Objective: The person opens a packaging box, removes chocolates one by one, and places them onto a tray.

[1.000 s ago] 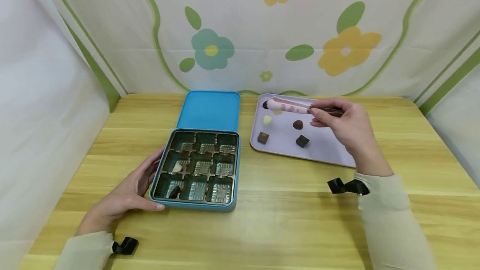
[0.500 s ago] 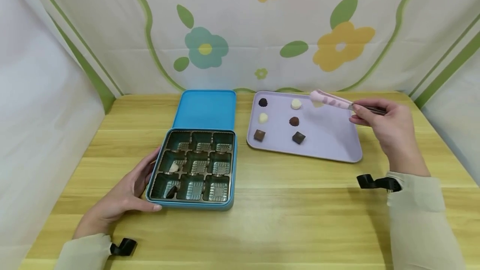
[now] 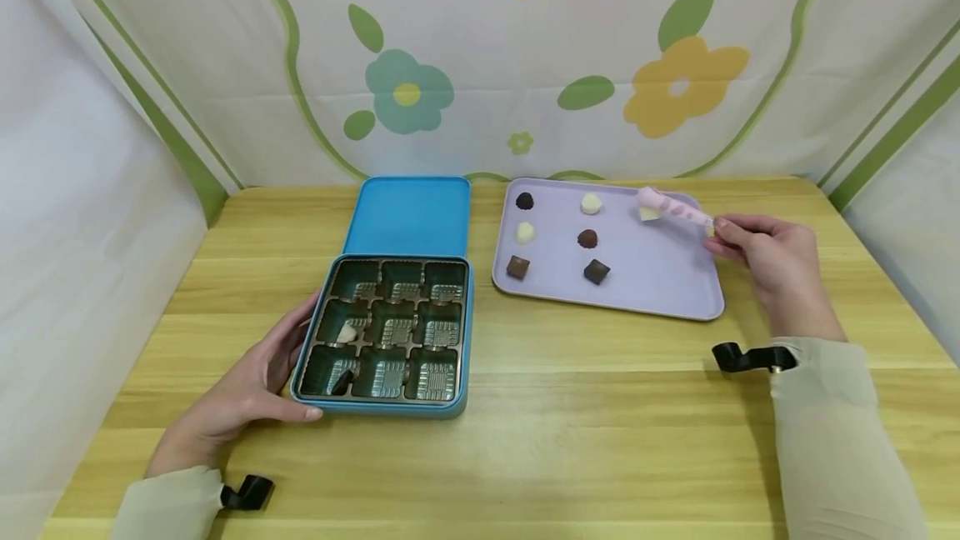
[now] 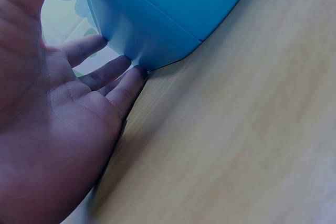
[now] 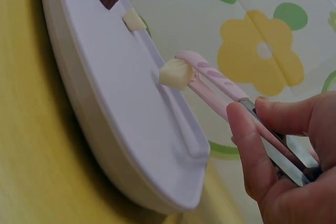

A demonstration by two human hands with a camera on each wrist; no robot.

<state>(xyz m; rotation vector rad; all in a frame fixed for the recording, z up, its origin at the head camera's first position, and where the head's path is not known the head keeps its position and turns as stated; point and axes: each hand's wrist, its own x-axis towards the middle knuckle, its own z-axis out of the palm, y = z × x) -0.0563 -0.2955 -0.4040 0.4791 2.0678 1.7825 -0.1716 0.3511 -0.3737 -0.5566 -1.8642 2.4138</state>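
Light wooden table (image 3: 570,423), plank grain running left-right. Blue tin (image 3: 382,340) lies on it, left of middle. Its flat blue lid (image 3: 408,215) directly behind tin, touching its back edge. Lilac tray (image 3: 652,273) right of tin, near, not touching, slightly further back than tin.

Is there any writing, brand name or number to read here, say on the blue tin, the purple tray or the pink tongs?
None: no words, numbers or signs can be read in any view.
Blue tin: plain lid, no label.
Purple tray: bare.
Pink tongs in the right hand: only darker pink spots.
Backdrop: flowers and leaves, no text.
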